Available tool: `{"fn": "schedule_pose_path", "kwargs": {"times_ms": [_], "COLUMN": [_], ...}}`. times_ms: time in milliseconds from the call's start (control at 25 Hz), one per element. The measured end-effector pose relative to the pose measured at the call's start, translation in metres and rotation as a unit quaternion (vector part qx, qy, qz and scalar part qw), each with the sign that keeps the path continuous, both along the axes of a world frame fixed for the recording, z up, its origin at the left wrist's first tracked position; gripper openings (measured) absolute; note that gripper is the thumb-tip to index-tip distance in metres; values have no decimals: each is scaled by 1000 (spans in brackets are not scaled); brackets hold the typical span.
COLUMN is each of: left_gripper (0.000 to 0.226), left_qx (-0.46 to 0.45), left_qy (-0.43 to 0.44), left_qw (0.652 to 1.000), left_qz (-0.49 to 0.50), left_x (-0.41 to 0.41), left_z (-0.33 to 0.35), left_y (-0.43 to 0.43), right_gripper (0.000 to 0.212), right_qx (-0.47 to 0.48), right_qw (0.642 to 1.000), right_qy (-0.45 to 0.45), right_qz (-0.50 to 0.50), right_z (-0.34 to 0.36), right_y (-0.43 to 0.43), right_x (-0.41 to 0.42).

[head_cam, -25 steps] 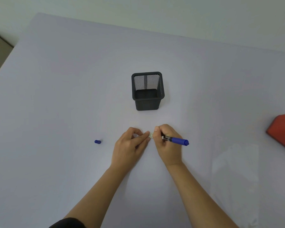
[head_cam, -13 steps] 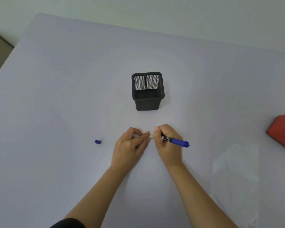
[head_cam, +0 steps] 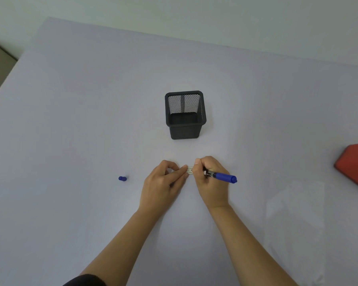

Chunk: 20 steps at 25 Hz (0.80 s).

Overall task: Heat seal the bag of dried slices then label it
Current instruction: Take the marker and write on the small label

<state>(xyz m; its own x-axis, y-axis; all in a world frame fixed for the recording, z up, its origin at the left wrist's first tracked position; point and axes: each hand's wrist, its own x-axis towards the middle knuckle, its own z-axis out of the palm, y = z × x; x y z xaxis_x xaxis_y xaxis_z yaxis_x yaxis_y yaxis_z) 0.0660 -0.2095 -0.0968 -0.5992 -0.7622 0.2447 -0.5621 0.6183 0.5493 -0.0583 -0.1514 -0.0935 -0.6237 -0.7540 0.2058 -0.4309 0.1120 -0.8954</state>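
Two bare hands rest close together on a big pale lilac table (head_cam: 91,120). The right hand (head_cam: 211,182) is curled tight around a blue marker pen with a black middle band (head_cam: 219,176). The back end of the pen sticks out to the right, past the hand. The tip is hidden under the fingers, so it is hard to see whether it touches anything.

The left hand (head_cam: 163,186) lies with its fingers stretched toward the right hand. Its fingertips press down on a small white label strip (head_cam: 189,170) that lies flat on the table. Only a little bit of the strip shows between the two hands. There are tiny marks on it, too small to read.

A small blue pen cap (head_cam: 122,178) lies by itself on the table, well to the left of the left hand.

A square black mesh pen cup (head_cam: 185,116) stands upright behind the hands.

A clear plastic bag (head_cam: 293,223) lies flat on the table to the right of the right arm, apart from both hands. It is very hard to see, and what is inside cannot be told.

A red box-shaped thing (head_cam: 353,162) sits at the right edge, partly cut off.
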Motion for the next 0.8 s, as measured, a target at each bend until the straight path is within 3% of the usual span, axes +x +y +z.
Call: {"fn": "schedule_pose_path", "kwargs": {"times_ms": [800], "left_gripper": [23], "left_qx": [5], "left_qy": [-2], "left_qw": [1000], "left_qz": [-5], "left_x": [1], "left_z": [1], "left_y": [0], "right_gripper": [36], "right_qx": [-8], "right_qw": [1000], "right_qy": [6], "right_qz": [-4], "right_z": [-1], "right_y": [0], "right_x": [0]}}
